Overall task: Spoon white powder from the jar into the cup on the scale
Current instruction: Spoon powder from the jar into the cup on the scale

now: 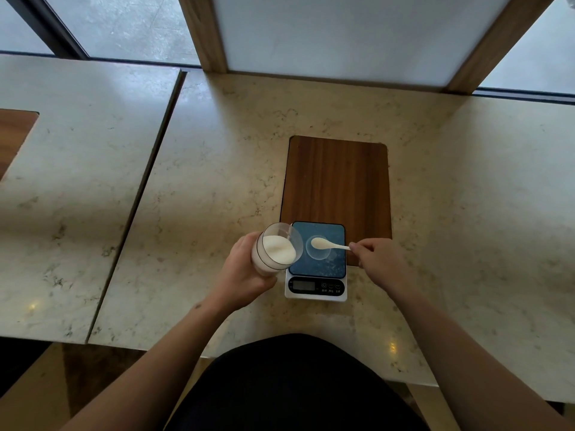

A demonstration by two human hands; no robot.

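While left hand (245,269) tilts jar (275,250), spoon (326,244) (seemingly loaded) hovers over cup (317,255).

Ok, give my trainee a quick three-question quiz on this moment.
1. True or false: the jar stands upright on the counter.
2. Where is the spoon bowl? A) inside the jar B) over the cup C) on the wooden panel
3. Which hand holds the spoon?

Key: 1. False; the left hand holds it tilted beside the scale. 2. B. 3. The right hand.
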